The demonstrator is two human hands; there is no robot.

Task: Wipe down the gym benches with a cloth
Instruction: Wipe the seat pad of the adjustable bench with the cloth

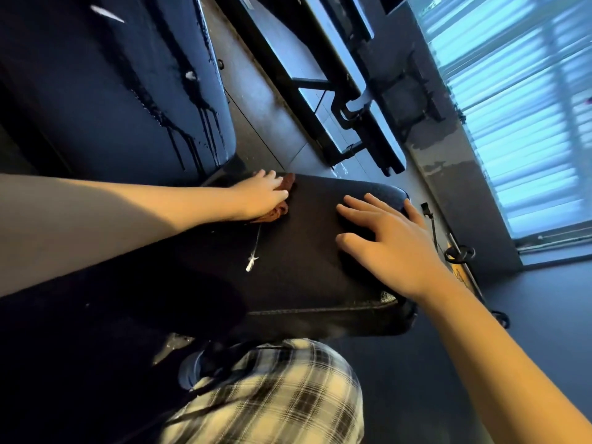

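A black padded bench seat (304, 251) fills the middle of the view. At its far left corner lies a reddish-brown cloth (282, 209), which my left hand (259, 195) presses against the pad; most of the cloth is hidden under the palm. My right hand (390, 241) rests flat on the seat's right part with fingers spread and holds nothing. The tilted black backrest pad (112, 91) rises at the upper left, with wet streaks running down it. A white smear and thread (251, 262) mark the seat near the middle.
A black metal frame of another machine (336, 91) stands beyond the bench on the grey floor. A window with blinds (512, 107) fills the upper right. A metal bar with a knob (461, 254) sits right of the seat. My plaid trouser leg (272, 395) is below.
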